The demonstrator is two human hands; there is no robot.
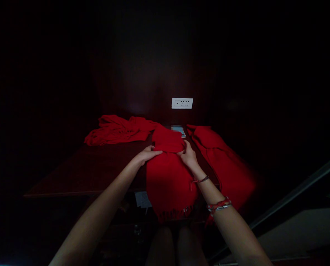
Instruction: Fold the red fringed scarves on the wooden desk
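A red fringed scarf (169, 177) lies over the dark tabletop, and its tasselled end hangs past the front edge. My left hand (148, 154) grips the left side of a fold in it, thumb on top. On the opposite side, my right hand (187, 153) pinches the same fold, wearing thin bracelets on the wrist and forearm. Beyond the hands the folded part bulges upward. The fingers under the cloth are hidden.
A bunched red cloth with fringe (117, 130) lies at the back left. Another red cloth (226, 166) drapes over the table's right side. Behind stands a dark wall with a white socket panel (182, 103). A pale flat item (178, 130) lies behind the scarf.
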